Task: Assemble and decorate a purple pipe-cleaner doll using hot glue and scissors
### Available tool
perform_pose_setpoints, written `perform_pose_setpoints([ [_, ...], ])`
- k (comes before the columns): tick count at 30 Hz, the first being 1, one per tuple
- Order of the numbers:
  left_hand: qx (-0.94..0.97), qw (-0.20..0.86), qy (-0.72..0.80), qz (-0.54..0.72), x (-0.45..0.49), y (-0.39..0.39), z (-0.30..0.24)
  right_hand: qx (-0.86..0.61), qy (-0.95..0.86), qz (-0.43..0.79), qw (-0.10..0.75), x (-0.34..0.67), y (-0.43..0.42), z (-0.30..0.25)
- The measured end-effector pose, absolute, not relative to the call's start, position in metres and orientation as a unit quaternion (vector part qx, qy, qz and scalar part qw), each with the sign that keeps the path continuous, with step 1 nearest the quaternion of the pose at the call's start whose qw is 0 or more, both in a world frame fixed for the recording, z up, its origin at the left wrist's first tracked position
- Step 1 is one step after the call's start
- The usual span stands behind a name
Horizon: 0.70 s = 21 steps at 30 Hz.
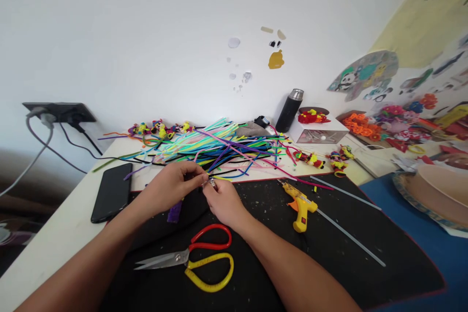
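Over the black mat (256, 253), my left hand (175, 183) and my right hand (224, 200) meet with fingers pinched together. A small silvery thing (212, 184) shows at my right fingertips; whether it is held or worn as a ring is unclear. What else the fingers grip is hidden. Under my left hand lies a purple fuzzy strip (174, 212), partly covered. Scissors (183, 257) with one red and one yellow handle rest nearer to me, blades apart. Just beyond my hands spreads a pile of colourful pipe cleaners (219, 144).
Right of my hands lies a yellow glue gun (300, 204) with a long glue stick (351, 238) in its back. A black phone (111, 192) lies at left. Behind stand a black flask (289, 109) and a white box (318, 132). Small pipe-cleaner figures (338, 162) lie nearby.
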<state>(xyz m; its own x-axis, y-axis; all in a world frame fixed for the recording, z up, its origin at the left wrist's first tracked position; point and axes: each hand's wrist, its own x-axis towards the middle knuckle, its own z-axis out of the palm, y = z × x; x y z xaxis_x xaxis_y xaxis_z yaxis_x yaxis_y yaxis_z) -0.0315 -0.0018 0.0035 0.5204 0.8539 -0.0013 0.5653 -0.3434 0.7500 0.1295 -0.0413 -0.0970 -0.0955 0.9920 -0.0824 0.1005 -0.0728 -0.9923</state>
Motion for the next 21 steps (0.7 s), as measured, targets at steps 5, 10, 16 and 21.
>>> perform_pose_setpoints([
  [5,0.795,0.353,0.449,0.202,-0.0303,-0.0029,0.0054,-0.517,-0.523,0.522,0.431,0.1294,-0.0417,-0.0961],
  [10,0.796,0.352,0.449,0.202,-0.0291,-0.0033,0.0074,-0.515,-0.525,0.523,0.430,0.1295,-0.0412,-0.0951],
  [16,0.801,0.346,0.447,0.199,-0.0306,-0.0020,0.0043,-0.525,-0.528,0.514,0.426,0.1308,-0.0415,-0.0921],
  [21,0.799,0.345,0.455,0.190,-0.0321,-0.0009,0.0016,-0.531,-0.527,0.510,0.425,0.1315,-0.0413,-0.0898],
])
